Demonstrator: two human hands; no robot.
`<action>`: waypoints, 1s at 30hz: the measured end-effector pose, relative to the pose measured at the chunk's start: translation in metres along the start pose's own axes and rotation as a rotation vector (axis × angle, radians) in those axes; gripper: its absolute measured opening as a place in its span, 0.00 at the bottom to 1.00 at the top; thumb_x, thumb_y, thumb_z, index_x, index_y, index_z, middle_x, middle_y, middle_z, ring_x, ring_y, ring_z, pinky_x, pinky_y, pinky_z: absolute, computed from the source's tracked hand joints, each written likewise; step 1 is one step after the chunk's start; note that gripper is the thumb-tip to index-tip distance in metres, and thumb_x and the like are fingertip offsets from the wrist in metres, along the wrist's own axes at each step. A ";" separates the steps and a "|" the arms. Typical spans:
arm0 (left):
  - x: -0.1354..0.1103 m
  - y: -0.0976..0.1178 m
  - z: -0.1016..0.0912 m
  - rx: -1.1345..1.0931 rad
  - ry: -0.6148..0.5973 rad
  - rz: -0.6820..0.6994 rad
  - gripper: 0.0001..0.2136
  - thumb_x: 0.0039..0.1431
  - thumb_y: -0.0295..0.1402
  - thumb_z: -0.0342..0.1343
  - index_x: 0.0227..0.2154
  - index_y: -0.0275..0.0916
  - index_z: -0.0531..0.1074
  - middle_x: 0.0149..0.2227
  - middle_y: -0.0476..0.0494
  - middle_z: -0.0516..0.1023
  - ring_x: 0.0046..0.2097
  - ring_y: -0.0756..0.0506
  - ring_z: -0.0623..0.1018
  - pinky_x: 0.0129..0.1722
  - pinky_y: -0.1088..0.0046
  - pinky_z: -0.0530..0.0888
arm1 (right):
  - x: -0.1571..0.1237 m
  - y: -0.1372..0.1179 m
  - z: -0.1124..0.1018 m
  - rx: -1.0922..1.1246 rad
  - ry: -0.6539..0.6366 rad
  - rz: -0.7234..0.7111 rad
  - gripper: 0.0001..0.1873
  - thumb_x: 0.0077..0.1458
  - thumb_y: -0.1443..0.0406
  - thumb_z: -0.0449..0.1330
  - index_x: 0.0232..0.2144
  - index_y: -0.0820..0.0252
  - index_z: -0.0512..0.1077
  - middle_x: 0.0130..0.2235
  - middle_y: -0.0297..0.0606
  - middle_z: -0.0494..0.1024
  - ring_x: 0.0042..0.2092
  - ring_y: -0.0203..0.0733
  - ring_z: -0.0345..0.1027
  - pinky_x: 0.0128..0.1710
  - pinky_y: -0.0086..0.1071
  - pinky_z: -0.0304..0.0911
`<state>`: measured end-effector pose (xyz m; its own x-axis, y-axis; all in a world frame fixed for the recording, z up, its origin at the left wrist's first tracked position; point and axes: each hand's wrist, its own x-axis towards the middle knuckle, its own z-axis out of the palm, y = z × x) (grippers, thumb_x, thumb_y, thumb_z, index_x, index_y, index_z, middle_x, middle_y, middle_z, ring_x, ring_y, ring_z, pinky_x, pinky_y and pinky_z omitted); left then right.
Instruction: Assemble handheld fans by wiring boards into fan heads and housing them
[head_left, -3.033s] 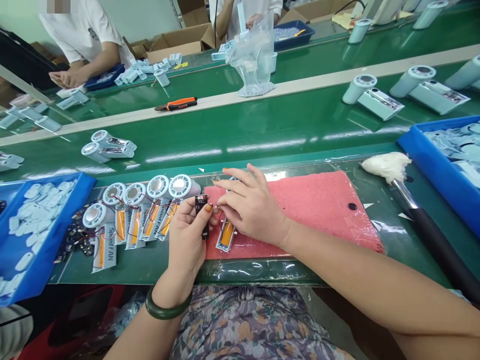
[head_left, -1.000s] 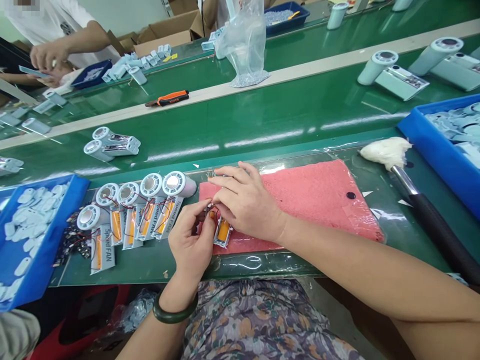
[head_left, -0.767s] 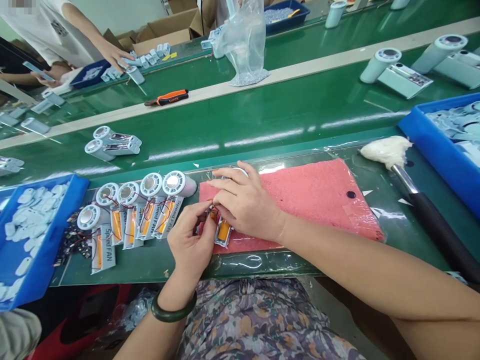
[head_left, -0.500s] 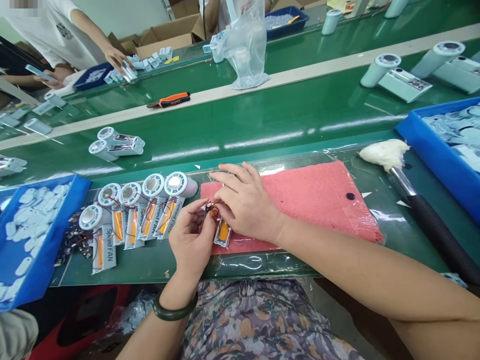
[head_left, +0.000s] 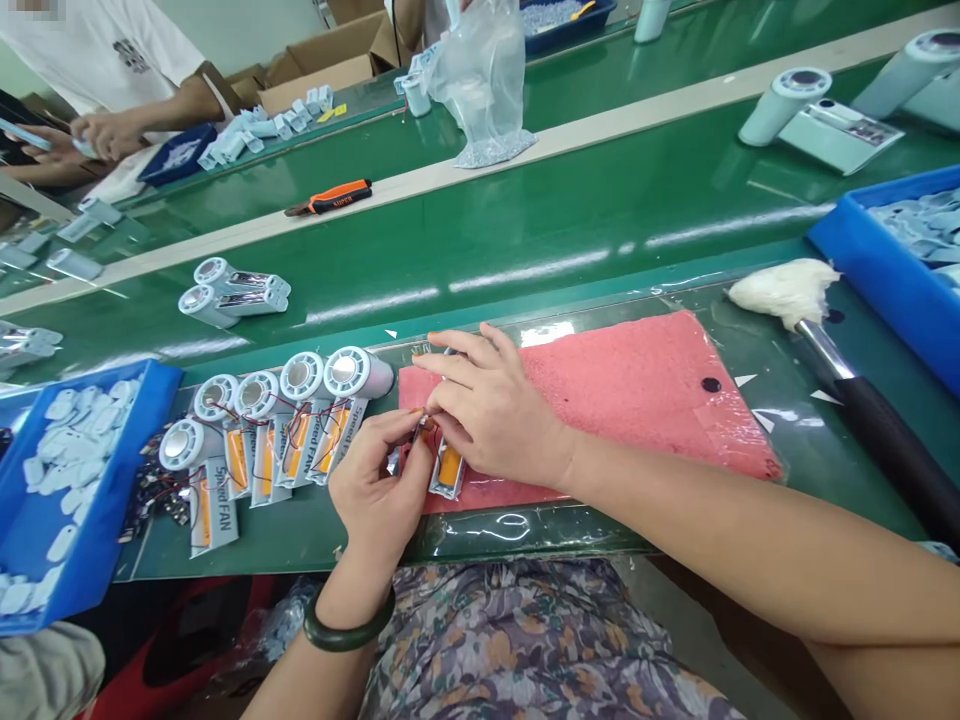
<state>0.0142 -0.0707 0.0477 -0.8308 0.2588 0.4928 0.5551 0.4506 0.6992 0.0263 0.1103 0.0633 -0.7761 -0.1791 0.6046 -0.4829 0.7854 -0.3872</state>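
An open pale fan unit [head_left: 448,470] with an orange battery and red wires lies on the left end of a pink foam mat [head_left: 637,380]. My right hand [head_left: 491,412] rests on top of it, fingers pressed down and pinching at the wires. My left hand [head_left: 382,480] is curled beside it, thumb and fingers pinched on a small dark circuit board [head_left: 411,442], mostly hidden, at the unit's left edge. Both hands touch over the unit.
A row of several open fan units [head_left: 277,420] lies left of the mat, beside a blue bin [head_left: 52,500] of pale parts. Another blue bin [head_left: 885,270] and a black-handled tool [head_left: 877,420] are right. Orange pliers [head_left: 330,197], a plastic bag [head_left: 484,80] and other workers are beyond the belt.
Three seconds ago my left hand held the circuit board upright in plain view; now it is lowered against the fan unit under both hands. The view has shifted slightly.
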 end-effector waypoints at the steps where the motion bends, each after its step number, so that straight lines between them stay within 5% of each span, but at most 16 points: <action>1: 0.000 -0.001 0.000 0.006 -0.002 0.007 0.11 0.60 0.26 0.60 0.44 0.43 0.79 0.43 0.45 0.82 0.42 0.48 0.81 0.43 0.71 0.78 | 0.000 0.000 0.000 0.000 -0.002 -0.001 0.11 0.64 0.70 0.55 0.34 0.58 0.77 0.59 0.41 0.77 0.65 0.52 0.60 0.67 0.58 0.46; 14: 0.002 -0.003 -0.004 0.036 -0.034 0.047 0.09 0.59 0.26 0.61 0.41 0.41 0.79 0.41 0.45 0.83 0.40 0.48 0.81 0.39 0.72 0.79 | 0.000 0.001 0.002 0.001 -0.030 -0.058 0.10 0.64 0.71 0.55 0.37 0.60 0.77 0.57 0.42 0.79 0.65 0.53 0.60 0.67 0.61 0.45; 21: 0.001 0.005 0.004 0.014 0.106 0.093 0.10 0.60 0.24 0.61 0.43 0.41 0.78 0.42 0.45 0.80 0.40 0.50 0.79 0.35 0.76 0.77 | 0.002 -0.005 0.000 -0.005 -0.004 0.061 0.10 0.63 0.67 0.56 0.35 0.62 0.78 0.64 0.48 0.71 0.69 0.57 0.53 0.67 0.61 0.45; 30: 0.000 0.003 0.007 0.021 0.105 0.167 0.11 0.60 0.23 0.62 0.45 0.41 0.76 0.43 0.44 0.81 0.44 0.48 0.80 0.38 0.73 0.79 | 0.003 -0.006 -0.002 0.116 -0.012 0.129 0.07 0.61 0.70 0.59 0.33 0.59 0.77 0.62 0.41 0.73 0.68 0.57 0.53 0.66 0.62 0.46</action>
<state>0.0151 -0.0635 0.0462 -0.7178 0.2410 0.6532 0.6828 0.4269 0.5929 0.0276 0.1059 0.0690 -0.8391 -0.0885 0.5366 -0.4218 0.7289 -0.5393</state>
